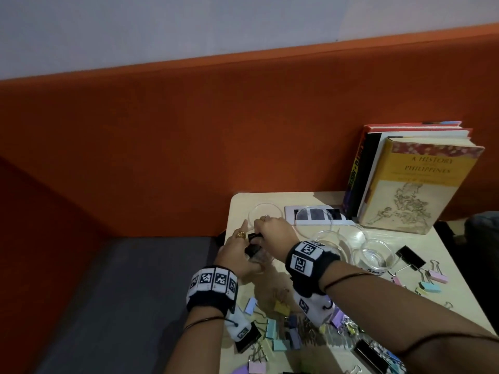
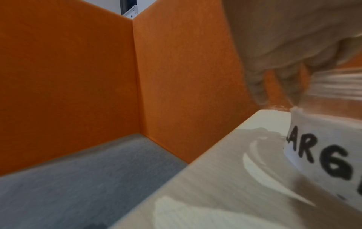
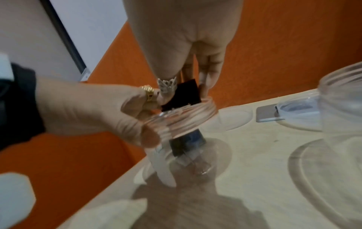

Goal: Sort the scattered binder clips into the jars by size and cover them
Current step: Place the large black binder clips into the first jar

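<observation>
Loose binder clips (image 1: 283, 338) lie at 6 o'clock, unsorted. Your left hand (image 1: 237, 249) curls round the jar (image 3: 182, 122) at 9 o'clock, likely steadying it; its label (image 2: 321, 148) reads "LARG". Your right hand (image 1: 272, 233) pinches a black clip (image 3: 181, 96) at its mouth. At 1 o'clock: "A HISTORY… PHILIPPINES" book (image 1: 421, 182).

At my one o'clock a stack of books (image 1: 405, 174) stands against the orange partition (image 1: 162, 136), the front one yellow, titled "A History of the Philippines". Just left of it a white outlet plate (image 1: 290, 215) lies on my pale table (image 1: 445, 255). At nine o'clock, a grey seat (image 1: 121, 292).
</observation>
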Demonstrator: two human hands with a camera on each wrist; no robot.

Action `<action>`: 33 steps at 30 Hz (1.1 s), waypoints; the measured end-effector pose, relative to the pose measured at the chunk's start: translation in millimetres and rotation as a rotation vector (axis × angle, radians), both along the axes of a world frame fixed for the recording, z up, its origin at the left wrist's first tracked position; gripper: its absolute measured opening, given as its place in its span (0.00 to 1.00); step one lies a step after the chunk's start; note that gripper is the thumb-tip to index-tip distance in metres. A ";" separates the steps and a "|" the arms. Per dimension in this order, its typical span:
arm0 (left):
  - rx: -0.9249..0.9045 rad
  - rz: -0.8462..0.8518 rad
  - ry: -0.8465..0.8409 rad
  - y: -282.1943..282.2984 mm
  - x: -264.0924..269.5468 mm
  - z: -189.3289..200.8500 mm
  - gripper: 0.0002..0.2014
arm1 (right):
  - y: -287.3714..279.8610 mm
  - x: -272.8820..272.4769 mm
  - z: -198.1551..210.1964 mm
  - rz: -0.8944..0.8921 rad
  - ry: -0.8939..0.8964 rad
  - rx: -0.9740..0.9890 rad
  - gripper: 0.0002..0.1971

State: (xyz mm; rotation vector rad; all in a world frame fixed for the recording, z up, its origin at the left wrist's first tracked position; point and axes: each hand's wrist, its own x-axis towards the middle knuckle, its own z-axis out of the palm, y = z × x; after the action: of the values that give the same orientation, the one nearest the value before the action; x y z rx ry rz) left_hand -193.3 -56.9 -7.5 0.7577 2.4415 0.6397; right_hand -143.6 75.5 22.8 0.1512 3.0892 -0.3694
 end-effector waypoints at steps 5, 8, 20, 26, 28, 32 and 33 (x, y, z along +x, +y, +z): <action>-0.041 0.038 0.097 -2.9 5.7 -2.9 0.56 | -5.9 -1.3 -6.1 0.124 -0.045 0.364 0.10; -0.044 0.038 0.126 -5.4 7.5 -1.5 0.54 | -3.4 -2.7 -3.1 0.098 -0.103 0.374 0.09; 0.002 0.062 0.102 -6.8 7.3 -0.4 0.54 | 1.6 -3.7 -16.4 0.144 -0.505 0.317 0.19; -0.038 0.069 0.095 -7.3 11.0 0.6 0.57 | 1.6 11.7 -16.4 0.078 -0.245 0.116 0.14; -0.066 0.060 0.107 -7.4 13.8 2.1 0.58 | 2.2 18.5 -18.3 0.062 -0.142 0.049 0.14; -0.043 0.048 0.211 -9.5 30.0 12.9 0.57 | 13.3 44.9 -22.8 -0.008 0.169 -0.176 0.13; -0.018 0.052 0.239 -10.9 38.7 17.6 0.55 | 17.3 55.8 -24.6 -0.004 0.214 -0.230 0.13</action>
State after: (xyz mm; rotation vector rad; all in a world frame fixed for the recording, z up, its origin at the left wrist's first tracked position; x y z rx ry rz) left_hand -154.5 -67.8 10.1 0.8070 2.6882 0.5741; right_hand -87.8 92.8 -1.9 0.1196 3.2195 -0.7854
